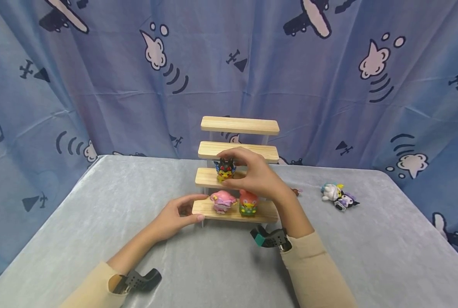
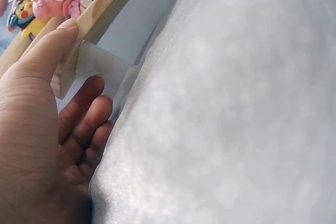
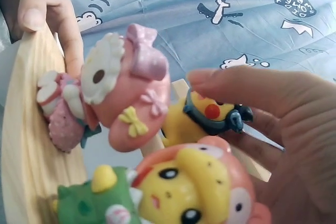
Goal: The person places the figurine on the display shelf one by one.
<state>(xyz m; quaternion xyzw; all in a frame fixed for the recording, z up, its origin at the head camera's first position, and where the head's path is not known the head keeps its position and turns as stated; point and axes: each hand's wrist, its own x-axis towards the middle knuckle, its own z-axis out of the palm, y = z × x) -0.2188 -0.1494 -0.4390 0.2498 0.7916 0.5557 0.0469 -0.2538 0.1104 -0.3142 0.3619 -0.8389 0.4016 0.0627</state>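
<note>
A wooden tiered display shelf (image 1: pixel 241 125) with clear supports stands on the table. With my right hand (image 1: pixel 257 173) I hold a yellow figurine in a dark horned hood (image 1: pixel 226 170), thumb and fingers around it, at the left part of the second tier from the bottom. My left hand (image 1: pixel 175 216) grips the left end of the lowest tier; its thumb (image 2: pixel 55 45) lies on the board's edge. On that tier stand a pink figurine with bows (image 1: pixel 223 202) and, to its right, a yellow figurine in a pink hood and green outfit (image 1: pixel 248 202).
Right of the shelf lie a white figurine (image 1: pixel 331 192) and a purple-and-black figurine (image 1: pixel 345 201), side by side. A small brown item (image 1: pixel 296 191) shows partly behind my right forearm. A blue patterned curtain (image 1: pixel 229 55) hangs behind the grey-covered table (image 1: pixel 386 239).
</note>
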